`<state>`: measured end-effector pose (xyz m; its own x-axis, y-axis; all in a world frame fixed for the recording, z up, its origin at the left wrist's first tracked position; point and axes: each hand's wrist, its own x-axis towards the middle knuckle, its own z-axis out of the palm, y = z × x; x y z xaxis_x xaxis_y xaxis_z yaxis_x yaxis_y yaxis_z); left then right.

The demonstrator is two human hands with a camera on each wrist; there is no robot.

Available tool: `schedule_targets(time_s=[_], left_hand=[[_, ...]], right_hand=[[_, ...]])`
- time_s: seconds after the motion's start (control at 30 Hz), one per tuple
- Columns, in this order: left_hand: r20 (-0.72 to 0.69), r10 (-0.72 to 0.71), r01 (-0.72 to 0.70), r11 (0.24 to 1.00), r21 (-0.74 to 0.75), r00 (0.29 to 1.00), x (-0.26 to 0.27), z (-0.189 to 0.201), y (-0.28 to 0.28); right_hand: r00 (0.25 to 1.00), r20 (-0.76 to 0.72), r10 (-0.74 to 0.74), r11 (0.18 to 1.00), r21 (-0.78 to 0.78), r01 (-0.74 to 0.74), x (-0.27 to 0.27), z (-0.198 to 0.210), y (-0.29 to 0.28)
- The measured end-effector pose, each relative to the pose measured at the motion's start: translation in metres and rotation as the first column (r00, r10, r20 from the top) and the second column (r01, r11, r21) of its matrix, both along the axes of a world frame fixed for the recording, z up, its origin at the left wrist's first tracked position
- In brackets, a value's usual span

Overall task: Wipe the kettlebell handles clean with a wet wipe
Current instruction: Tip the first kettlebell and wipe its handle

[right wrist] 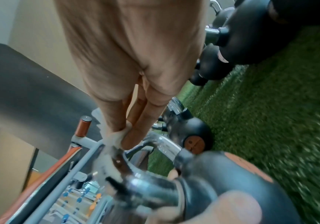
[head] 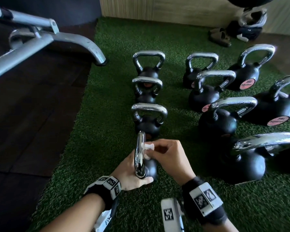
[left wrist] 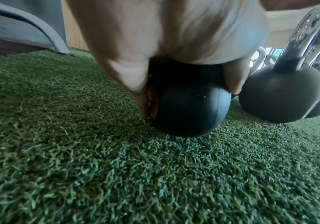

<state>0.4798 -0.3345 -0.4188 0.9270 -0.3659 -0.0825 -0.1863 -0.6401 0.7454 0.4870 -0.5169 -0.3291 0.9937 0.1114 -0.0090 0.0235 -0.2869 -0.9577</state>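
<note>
On the turf (head: 99,131), the left hand (head: 129,171) grips the kettlebell (head: 151,168); its ball shows in the left wrist view. Right hand (head: 167,156) pinches the wipe (head: 146,147) against the handle (head: 139,158), fingers (right wrist: 136,133) shown in the right wrist view.

Pink kettlebell labels (head: 247,84) blurred; nothing legible.

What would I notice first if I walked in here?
Probably the shiny kettlebells lined up in rows on the green turf. Right up front, the left hand grips a small kettlebell while the right hand rubs a white wet wipe on its chrome handle.
</note>
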Motion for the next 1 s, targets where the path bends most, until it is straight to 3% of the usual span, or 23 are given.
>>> schedule_targets(time_s=[0.07, 0.17, 0.33, 0.4, 0.5, 0.6, 0.73, 0.8, 0.9, 1.0], left_hand=[[-0.016, -0.053, 0.054, 0.997, 0.055, 0.998, 0.002, -0.001, 0.0], [-0.031, -0.079, 0.081, 0.994, 0.071, 0.996, 0.007, -0.004, 0.002], [-0.079, -0.159, 0.165, 0.983, 0.083, 0.984, 0.01, 0.007, 0.0], [-0.13, -0.122, 0.128, 0.991, 0.042, 0.984, 0.007, 0.004, 0.005], [-0.173, -0.099, 0.09, 0.994, -0.055, 0.98, 0.003, 0.003, 0.01], [-0.175, -0.122, 0.112, 0.991, -0.071, 0.977, 0.003, 0.011, 0.007], [-0.099, -0.181, 0.178, 0.983, -0.046, 0.978, 0.005, 0.018, 0.004], [-0.082, -0.221, 0.218, 0.975, -0.049, 0.972, 0.005, 0.02, 0.005], [-0.041, -0.264, 0.266, 0.962, 0.067, 0.964, 0.005, 0.013, 0.008], [-0.064, -0.247, 0.251, 0.966, 0.065, 0.967, 0.005, 0.011, 0.01]], right_hand=[[0.994, -0.081, 0.067, 0.992, 0.115, -0.057, -0.017, 0.001, -0.001], [0.99, -0.126, 0.058, 0.97, 0.24, -0.026, -0.02, 0.001, -0.002], [0.988, -0.138, 0.067, 0.965, 0.262, -0.029, -0.032, -0.011, 0.003], [0.986, -0.145, 0.085, 0.977, 0.209, -0.054, -0.038, -0.02, 0.004], [0.987, -0.079, 0.14, 0.99, -0.017, -0.141, -0.033, -0.026, 0.0], [0.965, -0.04, 0.26, 0.94, -0.217, -0.263, -0.016, -0.023, -0.005], [0.918, -0.198, 0.343, 0.853, -0.343, -0.393, 0.007, -0.025, -0.001], [0.881, -0.257, 0.397, 0.852, -0.254, -0.458, 0.006, -0.029, -0.001], [0.868, -0.279, 0.411, 0.907, 0.029, -0.42, -0.007, -0.033, -0.003], [0.879, -0.279, 0.388, 0.921, 0.075, -0.383, -0.01, -0.037, -0.001]])
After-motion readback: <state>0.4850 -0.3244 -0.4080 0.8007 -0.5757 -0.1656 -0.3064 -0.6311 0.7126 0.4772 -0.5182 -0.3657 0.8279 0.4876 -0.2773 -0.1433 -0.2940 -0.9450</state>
